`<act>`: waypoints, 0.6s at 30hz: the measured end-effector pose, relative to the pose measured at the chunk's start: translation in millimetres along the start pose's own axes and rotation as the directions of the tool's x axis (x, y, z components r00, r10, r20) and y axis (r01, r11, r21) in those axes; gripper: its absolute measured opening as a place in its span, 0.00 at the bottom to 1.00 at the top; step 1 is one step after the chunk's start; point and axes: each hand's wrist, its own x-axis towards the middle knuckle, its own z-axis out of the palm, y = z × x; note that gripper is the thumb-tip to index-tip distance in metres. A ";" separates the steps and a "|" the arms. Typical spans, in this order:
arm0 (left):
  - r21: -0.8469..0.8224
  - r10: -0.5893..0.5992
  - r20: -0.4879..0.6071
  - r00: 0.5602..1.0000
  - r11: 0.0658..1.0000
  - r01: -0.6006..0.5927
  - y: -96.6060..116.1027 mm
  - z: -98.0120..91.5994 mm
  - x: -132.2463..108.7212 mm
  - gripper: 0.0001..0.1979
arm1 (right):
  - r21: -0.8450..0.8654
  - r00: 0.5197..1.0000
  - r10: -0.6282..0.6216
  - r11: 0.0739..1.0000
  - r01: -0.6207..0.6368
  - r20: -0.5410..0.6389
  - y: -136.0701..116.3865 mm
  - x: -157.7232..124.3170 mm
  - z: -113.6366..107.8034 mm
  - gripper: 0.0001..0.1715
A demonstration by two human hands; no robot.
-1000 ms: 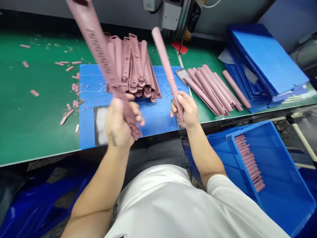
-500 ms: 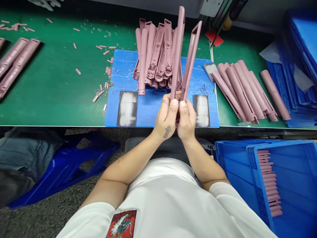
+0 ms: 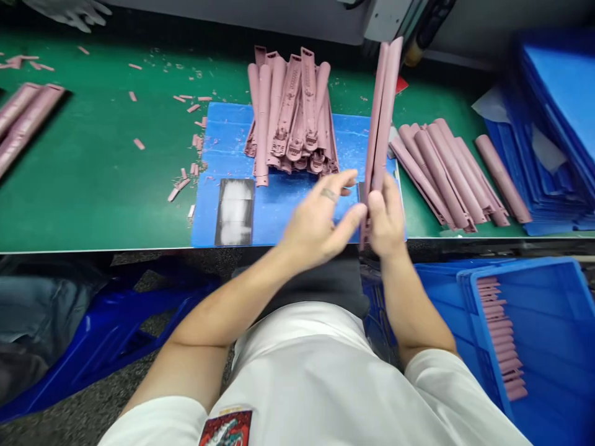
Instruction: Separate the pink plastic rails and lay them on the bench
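My right hand [image 3: 387,220] is closed round two long pink plastic shells [image 3: 383,111], held side by side and nearly upright over the right part of a blue board [image 3: 297,214]. Just left of them is my left hand [image 3: 320,217], its fingers apart and its thumb tip close to the shells' lower ends; whether the thumb touches them I cannot tell. Behind my hands lies a heap of pink shells [image 3: 290,118], some with their ribbed insides showing. A dark pad with a white worn face [image 3: 235,212] sits on the board's left side; another on the right is mostly hidden.
More pink shells [image 3: 449,170] lie to the right, beside stacked blue sheets [image 3: 553,130]. Small pink scraps [image 3: 183,179] litter the green table [image 3: 111,204]. A blue crate [image 3: 553,334] with a row of shells stands lower right, a blue stool [image 3: 111,328] lower left.
The two shells, held one in each hand before, are now together in my right hand, which has moved right. My left hand has let go and opened.
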 end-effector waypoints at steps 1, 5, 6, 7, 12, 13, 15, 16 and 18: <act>0.067 0.011 -0.005 1.000 0.998 -0.011 0.7 -20.0 15.7 0.26 | -0.171 0.999 -0.001 0.985 -0.005 -0.032 12.1 4.7 -27.8 0.42; 0.432 -0.156 -0.133 0.979 0.879 0.199 -23.6 -93.9 93.1 0.11 | -0.745 0.997 0.046 0.662 -0.079 -0.064 50.8 6.0 -124.6 0.37; 0.474 -0.269 -0.133 0.954 0.828 0.300 -34.4 -104.3 110.3 0.09 | -0.801 0.997 0.063 0.594 -0.077 -0.049 56.9 3.3 -138.4 0.35; 0.501 -0.372 -0.136 0.918 0.774 0.387 -45.7 -110.7 124.8 0.10 | -0.832 0.997 0.074 0.550 -0.064 -0.027 61.8 0.5 -147.2 0.33; 0.495 -0.476 -0.132 0.870 0.729 0.474 -98.5 -111.3 163.5 0.17 | -0.853 0.997 0.071 0.516 -0.070 -0.039 63.9 4.7 -129.3 0.27; 0.488 -0.450 -0.121 0.885 0.750 0.447 -106.7 -110.7 167.5 0.16 | -0.825 0.997 0.069 0.561 -0.062 -0.029 59.2 13.0 -115.1 0.28; 0.477 -0.418 -0.120 0.900 0.771 0.422 -118.7 -111.5 174.3 0.15 | -0.696 0.996 0.067 0.718 -0.005 0.061 45.5 39.8 -77.5 0.28; 0.481 -0.421 -0.132 0.897 0.764 0.430 -122.7 -113.0 176.8 0.16 | -0.596 0.990 0.060 0.802 0.027 0.126 37.7 58.0 -55.3 0.29; 0.475 -0.446 -0.157 0.881 0.748 0.464 -127.9 -117.5 178.6 0.19 | -0.381 0.970 0.040 0.923 0.056 0.241 23.5 101.1 -9.1 0.35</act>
